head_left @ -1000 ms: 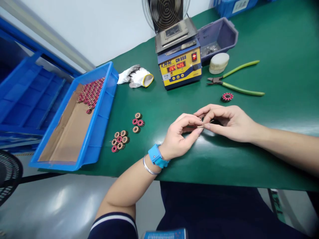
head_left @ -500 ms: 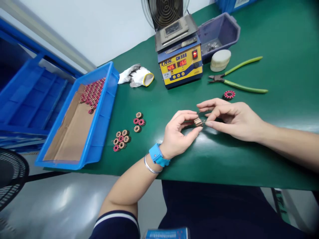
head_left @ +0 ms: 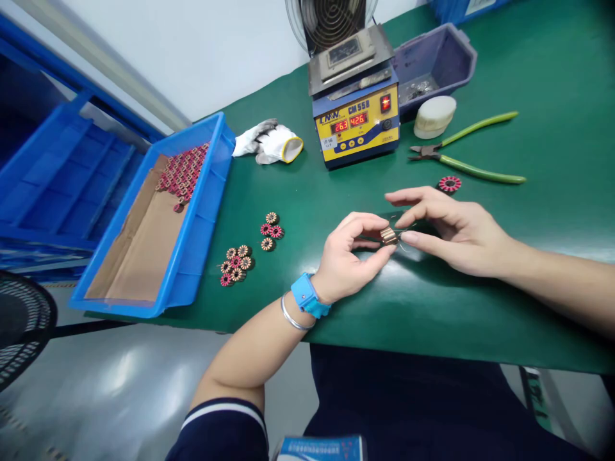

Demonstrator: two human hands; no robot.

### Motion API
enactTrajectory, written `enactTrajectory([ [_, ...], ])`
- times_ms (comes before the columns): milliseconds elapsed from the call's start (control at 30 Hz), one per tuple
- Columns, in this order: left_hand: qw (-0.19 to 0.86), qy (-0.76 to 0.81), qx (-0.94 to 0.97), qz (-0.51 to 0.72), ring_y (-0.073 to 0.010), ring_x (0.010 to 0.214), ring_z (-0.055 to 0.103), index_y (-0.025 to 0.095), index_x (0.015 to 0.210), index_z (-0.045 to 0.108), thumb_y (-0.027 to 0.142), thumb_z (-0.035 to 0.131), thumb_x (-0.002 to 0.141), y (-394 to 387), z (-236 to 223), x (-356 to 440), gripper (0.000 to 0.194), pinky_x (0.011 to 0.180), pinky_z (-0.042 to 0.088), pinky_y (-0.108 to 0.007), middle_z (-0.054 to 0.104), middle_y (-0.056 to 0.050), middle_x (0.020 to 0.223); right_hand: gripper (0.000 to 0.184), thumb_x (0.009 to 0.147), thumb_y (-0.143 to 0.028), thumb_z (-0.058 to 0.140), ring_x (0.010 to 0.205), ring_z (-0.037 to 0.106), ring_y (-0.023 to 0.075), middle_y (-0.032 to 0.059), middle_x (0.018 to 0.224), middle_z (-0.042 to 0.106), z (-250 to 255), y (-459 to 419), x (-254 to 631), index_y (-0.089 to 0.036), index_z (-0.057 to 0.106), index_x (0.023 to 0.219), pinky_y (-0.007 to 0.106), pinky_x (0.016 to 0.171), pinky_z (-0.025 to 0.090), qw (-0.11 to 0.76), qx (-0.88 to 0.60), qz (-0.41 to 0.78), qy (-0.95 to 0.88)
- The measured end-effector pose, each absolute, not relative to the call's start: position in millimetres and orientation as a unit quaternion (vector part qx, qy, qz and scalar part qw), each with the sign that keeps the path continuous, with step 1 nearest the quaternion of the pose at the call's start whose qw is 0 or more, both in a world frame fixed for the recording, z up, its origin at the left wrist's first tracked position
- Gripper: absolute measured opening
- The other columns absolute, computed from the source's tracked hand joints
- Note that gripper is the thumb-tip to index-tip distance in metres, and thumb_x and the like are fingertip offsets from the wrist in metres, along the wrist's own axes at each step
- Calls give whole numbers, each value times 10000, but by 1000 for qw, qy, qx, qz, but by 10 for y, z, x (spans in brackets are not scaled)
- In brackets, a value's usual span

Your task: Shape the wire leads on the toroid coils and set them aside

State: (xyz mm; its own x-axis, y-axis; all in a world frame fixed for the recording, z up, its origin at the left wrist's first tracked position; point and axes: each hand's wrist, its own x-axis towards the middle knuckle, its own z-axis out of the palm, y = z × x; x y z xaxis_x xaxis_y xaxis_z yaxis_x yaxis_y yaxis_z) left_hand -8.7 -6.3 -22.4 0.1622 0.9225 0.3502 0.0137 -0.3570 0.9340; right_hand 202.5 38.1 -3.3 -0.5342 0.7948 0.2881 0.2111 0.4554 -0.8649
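Right of the frame's centre, my left hand (head_left: pixel 354 251) pinched a copper-wound coil (head_left: pixel 388 236). My right hand (head_left: pixel 464 230) was loosely open beside its thin wires (head_left: pixel 398 232), so the left bore the coil; whether my right thumb touched them, I couldn't tell.

Left hand (head_left: pixel 353 253) and right hand (head_left: pixel 461 234) bare; bright blue wrist strap (head_left: pixel 310 296) with squarish, small-studded fastening piece on left wrist; thin, rounded silver bangle (head_left: pixel 294 318) beside it; dark navy short sleeve (head_left: pixel 225 432) with white stripe (head_left: pixel 223 407) near hem; dark navy clothing (head_left: pixel 408 403) over torso and lap; blue badge (head_left: pixel 321 448) at front, pale lettering, small red marks.
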Motion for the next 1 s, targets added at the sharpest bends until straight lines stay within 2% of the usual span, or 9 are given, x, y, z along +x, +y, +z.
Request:
enactTrajectory([
  [33, 432, 372, 630, 527, -124, 915, 695, 168, 1075, 669, 243, 783, 843, -63, -224, -86, 269, 797, 662, -236, 631, -56, 1096, 112, 908, -386, 727, 1271, 608, 313, 48, 1362, 643, -38, 394, 2017, -280, 735, 942, 512, 1103, 481, 348, -330, 415, -773],
  [133, 442, 378, 626, 520, -126, 910, 686, 162, 1052, 666, 264, 790, 837, -67, -221, -82, 268, 797, 664, -242, 634, -56, 1083, 210, 914, -436, 708, 1192, 646, 322, 68, 1285, 679, -18, 391, 1988, -253, 732, 812, 511, 1025, 523, 343, -339, 422, -768],
  [400, 495, 370, 587, 523, -109, 891, 688, 150, 1019, 682, 238, 826, 793, -57, -190, -81, 282, 791, 647, -206, 642, -41, 1030, 204, 939, -367, 683, 1124, 693, 280, 83, 1219, 709, -44, 431, 2000, -220, 705, 799, 435, 931, 573, 354, -320, 391, -787],
  [500, 558, 370, 533, 517, -109, 874, 698, 141, 1010, 674, 263, 872, 750, -39, -171, -92, 349, 768, 629, -181, 682, -43, 977, 70, 947, -264, 663, 1117, 698, 255, 109, 1214, 708, -24, 440, 2016, -201, 687, 967, 401, 958, 577, 385, -284, 307, -823],
  [600, 606, 385, 479, 505, -106, 844, 705, 134, 1002, 674, 302, 918, 701, -28, -152, -106, 422, 760, 613, -176, 723, -50, 941, 298, 928, -194, 687, 1093, 703, 253, 154, 1214, 703, 42, 416, 2030, -148, 624, 1216, 370, 938, 589, 378, -218, 159, -885],
  [667, 623, 398, 455, 496, -107, 824, 711, 132, 994, 678, 324, 940, 670, -28, -136, -111, 459, 758, 607, -185, 738, -55, 939, 295, 934, -146, 682, 953, 725, 223, 137, 1126, 725, 77, 398, 2042, -132, 619, 1222, 323, 815, 601, 356, -188, 70, -913],
  [767, 653, 399, 425, 483, -109, 786, 721, 133, 991, 676, 350, 953, 651, -34, -105, -113, 489, 760, 610, -211, 740, -45, 927, 207, 964, -97, 624, 752, 700, 172, 76, 986, 739, 101, 385, 2065, -159, 642, 1160, 277, 633, 558, 332, -180, 7, -926],
  [867, 697, 381, 385, 470, -117, 776, 740, 130, 983, 659, 351, 951, 659, -30, -68, -119, 488, 782, 623, -234, 727, -27, 903, 194, 983, -95, 580, 721, 691, 166, 68, 956, 740, 116, 385, 2079, -166, 644, 1152, 273, 589, 537, 317, -171, -10, -933],
  [1000, 734, 378, 350, 442, -120, 718, 744, 116, 955, 642, 341, 962, 646, -9, -28, -133, 498, 680, 619, -206, 718, -25, 882, 224, 974, -67, 562, 742, 685, 185, 85, 955, 737, 150, 383, 2082, -161, 625, 1167, 299, 601, 533, 311, -151, -52, -937],
])
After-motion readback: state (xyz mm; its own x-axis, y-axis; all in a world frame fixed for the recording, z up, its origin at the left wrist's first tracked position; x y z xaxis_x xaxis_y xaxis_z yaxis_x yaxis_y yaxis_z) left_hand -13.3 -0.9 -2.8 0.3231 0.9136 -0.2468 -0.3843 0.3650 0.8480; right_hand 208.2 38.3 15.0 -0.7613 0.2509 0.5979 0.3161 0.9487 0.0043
